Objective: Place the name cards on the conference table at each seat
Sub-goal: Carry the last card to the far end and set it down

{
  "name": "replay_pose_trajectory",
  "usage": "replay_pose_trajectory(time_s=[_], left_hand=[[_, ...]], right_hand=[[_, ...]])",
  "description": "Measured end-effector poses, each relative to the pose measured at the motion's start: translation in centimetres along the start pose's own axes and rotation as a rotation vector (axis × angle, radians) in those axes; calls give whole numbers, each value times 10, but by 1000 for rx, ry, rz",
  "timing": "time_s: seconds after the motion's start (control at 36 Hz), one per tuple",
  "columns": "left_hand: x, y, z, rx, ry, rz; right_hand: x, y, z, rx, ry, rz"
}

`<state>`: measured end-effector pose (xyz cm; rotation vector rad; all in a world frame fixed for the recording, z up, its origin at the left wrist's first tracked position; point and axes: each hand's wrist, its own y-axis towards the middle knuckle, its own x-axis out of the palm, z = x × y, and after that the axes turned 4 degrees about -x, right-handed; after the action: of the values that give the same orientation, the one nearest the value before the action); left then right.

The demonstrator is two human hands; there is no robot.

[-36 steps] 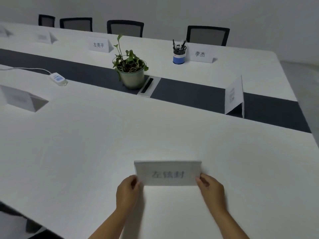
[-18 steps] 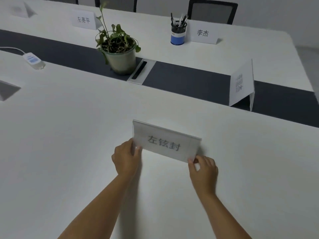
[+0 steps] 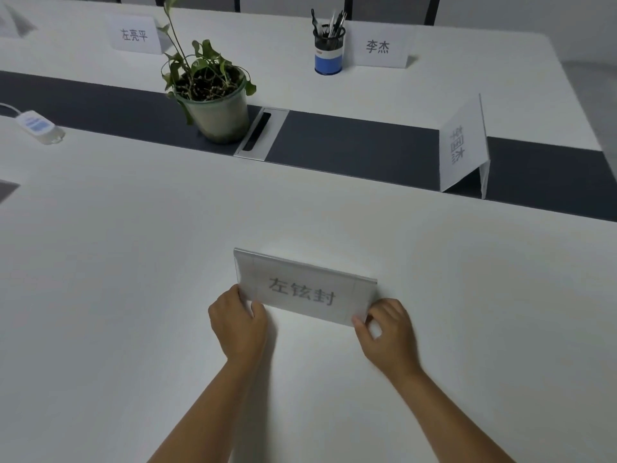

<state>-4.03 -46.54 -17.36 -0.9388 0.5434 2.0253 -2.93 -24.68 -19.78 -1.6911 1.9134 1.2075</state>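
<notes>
A clear-framed name card (image 3: 305,289) with grey printed characters stands on the white conference table (image 3: 133,262), its printed face toward me and its right end nearer to me. My left hand (image 3: 238,322) pinches its lower left corner. My right hand (image 3: 387,332) pinches its lower right corner. Other name cards stand at seats: one (image 3: 465,148) at the right end on the dark centre strip, two (image 3: 379,46) (image 3: 135,35) along the far side.
A potted plant (image 3: 213,101) stands on the dark strip (image 3: 350,142) beside a cable hatch (image 3: 262,133). A pen cup (image 3: 329,50) sits on the far side. A white power strip (image 3: 38,125) lies at left. Chair backs (image 3: 390,8) line the far edge.
Both hands pushed the name card farther from me across the table and turned it so its right end sits nearer. The camera tilted down and forward.
</notes>
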Motion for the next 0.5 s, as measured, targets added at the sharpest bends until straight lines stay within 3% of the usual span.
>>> replay_pose_trajectory(time_s=[0.5], left_hand=[[-5,-6,-10,7,-67,-20]], right_hand=[[5,3,1,54,-46,32]])
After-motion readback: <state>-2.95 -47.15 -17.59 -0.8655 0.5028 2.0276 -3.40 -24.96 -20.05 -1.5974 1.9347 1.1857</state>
